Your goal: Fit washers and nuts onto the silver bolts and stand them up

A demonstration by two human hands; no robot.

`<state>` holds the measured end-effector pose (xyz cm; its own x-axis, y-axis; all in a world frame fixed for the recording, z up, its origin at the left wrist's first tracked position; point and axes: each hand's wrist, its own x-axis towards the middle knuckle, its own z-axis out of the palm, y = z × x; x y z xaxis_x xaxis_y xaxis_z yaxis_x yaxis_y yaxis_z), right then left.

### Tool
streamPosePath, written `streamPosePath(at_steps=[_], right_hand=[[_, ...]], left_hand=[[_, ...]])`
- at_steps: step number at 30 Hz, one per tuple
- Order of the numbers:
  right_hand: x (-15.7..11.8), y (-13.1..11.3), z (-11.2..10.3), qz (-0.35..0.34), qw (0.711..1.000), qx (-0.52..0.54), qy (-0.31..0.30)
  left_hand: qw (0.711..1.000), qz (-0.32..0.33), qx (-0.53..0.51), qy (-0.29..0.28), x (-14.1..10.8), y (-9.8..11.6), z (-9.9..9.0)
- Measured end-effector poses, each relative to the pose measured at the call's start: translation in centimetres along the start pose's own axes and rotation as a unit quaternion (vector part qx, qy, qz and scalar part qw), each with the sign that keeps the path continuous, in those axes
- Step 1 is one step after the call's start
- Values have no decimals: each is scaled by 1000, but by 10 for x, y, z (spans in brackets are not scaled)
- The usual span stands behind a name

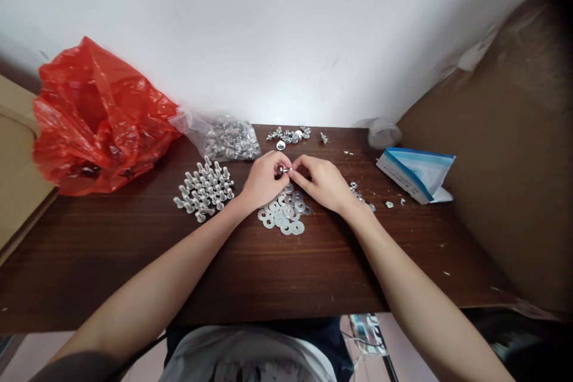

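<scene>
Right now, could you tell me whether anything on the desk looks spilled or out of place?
Mostly tidy. A few loose bolts lie scattered by the wall, apart from the upright rows of bolts, and small white scraps litter the wooden desk near the blue-and-white packet.
</scene>
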<state>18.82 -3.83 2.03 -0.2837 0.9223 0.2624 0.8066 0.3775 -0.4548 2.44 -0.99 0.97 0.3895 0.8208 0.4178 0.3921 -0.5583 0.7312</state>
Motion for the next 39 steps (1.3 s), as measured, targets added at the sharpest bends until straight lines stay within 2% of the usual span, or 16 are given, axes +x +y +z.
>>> streamPosePath(at_steps=[14, 39], right_hand=[[1, -1, -1, 5, 1000, 11, -1], [1, -1, -2, 2, 1000, 9, 4]], left_hand=[[999, -40, -14, 2, 0, -2, 2], [999, -37, -2, -12, 0, -4, 3]])
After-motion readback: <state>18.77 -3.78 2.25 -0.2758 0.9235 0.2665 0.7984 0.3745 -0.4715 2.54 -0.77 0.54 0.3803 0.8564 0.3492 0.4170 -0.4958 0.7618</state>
